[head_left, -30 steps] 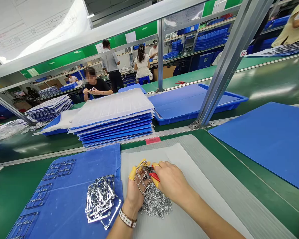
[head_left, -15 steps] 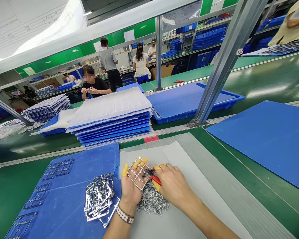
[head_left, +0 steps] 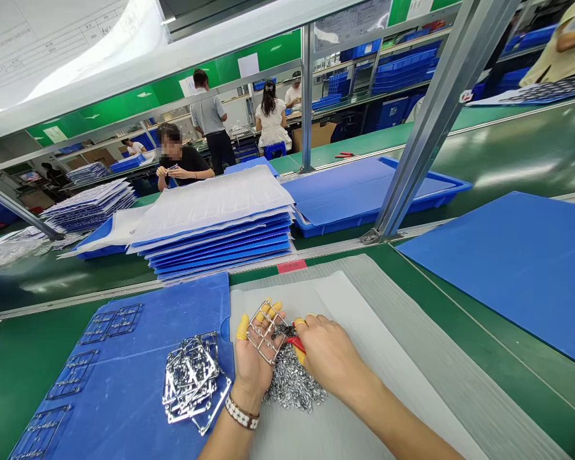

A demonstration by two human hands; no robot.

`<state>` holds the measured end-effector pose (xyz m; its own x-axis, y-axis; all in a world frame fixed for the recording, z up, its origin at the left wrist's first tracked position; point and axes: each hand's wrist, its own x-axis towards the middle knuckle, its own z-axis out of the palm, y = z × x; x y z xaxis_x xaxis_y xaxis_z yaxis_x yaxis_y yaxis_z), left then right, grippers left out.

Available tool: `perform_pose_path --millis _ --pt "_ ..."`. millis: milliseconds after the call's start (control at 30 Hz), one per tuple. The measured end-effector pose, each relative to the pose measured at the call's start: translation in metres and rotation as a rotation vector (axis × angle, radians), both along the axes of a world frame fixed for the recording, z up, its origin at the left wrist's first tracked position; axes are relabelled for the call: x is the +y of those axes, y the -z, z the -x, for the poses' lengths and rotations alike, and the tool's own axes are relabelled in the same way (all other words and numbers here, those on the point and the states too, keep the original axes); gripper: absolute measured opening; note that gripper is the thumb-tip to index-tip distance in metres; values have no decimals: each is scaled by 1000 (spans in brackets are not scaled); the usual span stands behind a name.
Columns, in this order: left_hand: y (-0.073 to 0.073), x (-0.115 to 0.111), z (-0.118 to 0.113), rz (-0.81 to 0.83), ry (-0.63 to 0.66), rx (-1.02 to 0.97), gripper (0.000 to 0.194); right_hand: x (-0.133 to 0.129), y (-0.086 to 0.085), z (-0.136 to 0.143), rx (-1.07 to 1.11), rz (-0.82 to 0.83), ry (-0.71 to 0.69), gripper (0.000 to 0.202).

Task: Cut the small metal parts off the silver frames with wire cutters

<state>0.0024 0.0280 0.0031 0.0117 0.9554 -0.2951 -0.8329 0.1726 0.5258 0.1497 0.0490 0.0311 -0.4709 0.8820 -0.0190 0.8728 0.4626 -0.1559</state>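
Green workbench [head_left: 9, 364] supports a blue sheet [head_left: 138, 377] and, to its right, a pale sheet [head_left: 311, 297]. Over the pale sheet, the operator's right hand [head_left: 333, 354] is closed around red-handled pliers [head_left: 296, 345], while the left hand [head_left: 252, 365] lies palm up, fingers extended beneath a metal frame [head_left: 264, 332]. Plier tips appear to meet the frame's right edge, though contact is difficult to confirm, above heaped small metal pieces [head_left: 294, 383].
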Motion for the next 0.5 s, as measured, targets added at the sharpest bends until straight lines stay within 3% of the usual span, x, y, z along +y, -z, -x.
perform_pose_path --millis 200,500 --pt "-2 2 2 5 -76 8 50 -6 -5 -1 14 11 28 17" --pt "-1 2 0 26 -128 38 49 -17 -7 13 97 76 -40 24"
